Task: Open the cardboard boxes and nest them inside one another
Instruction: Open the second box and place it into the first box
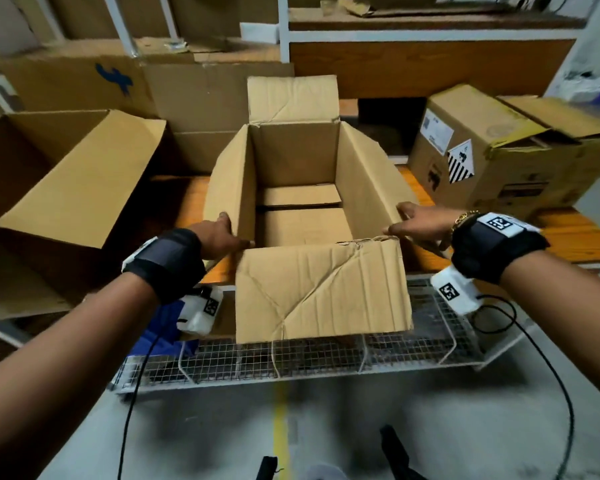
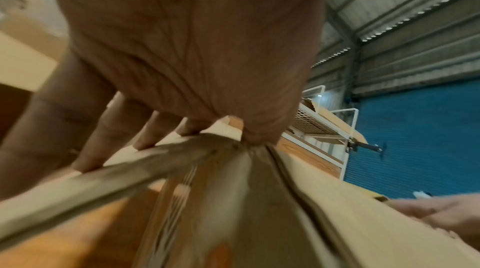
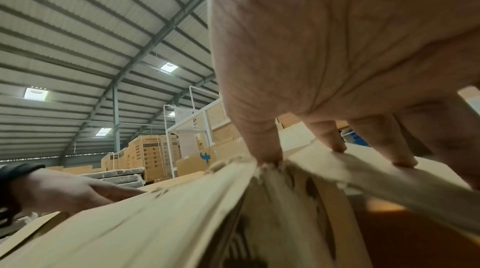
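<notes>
Three boxes on the bench: big open box [image 1: 66, 188] far left, middle box [image 1: 298, 188] w/ flaps out, labelled box [image 1: 482, 154] at right. Left hand [image 1: 219, 235] and right hand [image 1: 418, 221] each grip the middle box's near corners (fingers over the rim).

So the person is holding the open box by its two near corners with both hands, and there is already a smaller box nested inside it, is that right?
Not quite. The left hand and right hand do grip the open box at its near corners, but the head view shows nothing nested inside: only its own bottom flaps lie there.
</notes>
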